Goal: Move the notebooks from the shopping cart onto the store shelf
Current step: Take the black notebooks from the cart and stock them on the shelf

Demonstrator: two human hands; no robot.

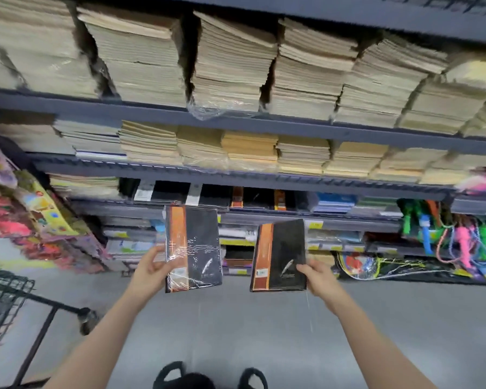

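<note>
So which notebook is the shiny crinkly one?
Look below the tall shelves, in front of the floor. Two black-and-orange notebooks are held up; it is the one in the left hand. That left notebook has crinkled clear wrap; the right notebook looks smooth.

We hold both bare arms stretched forward and slightly apart, the forearms rising from the lower edge of the view. Our left hand (149, 266) grips a notebook (192, 248) by its lower left edge, thumb on the cover and fingers curled behind. Our right hand (319, 273) pinches a second notebook (279, 256) at its lower right corner, thumb on the front.
</note>
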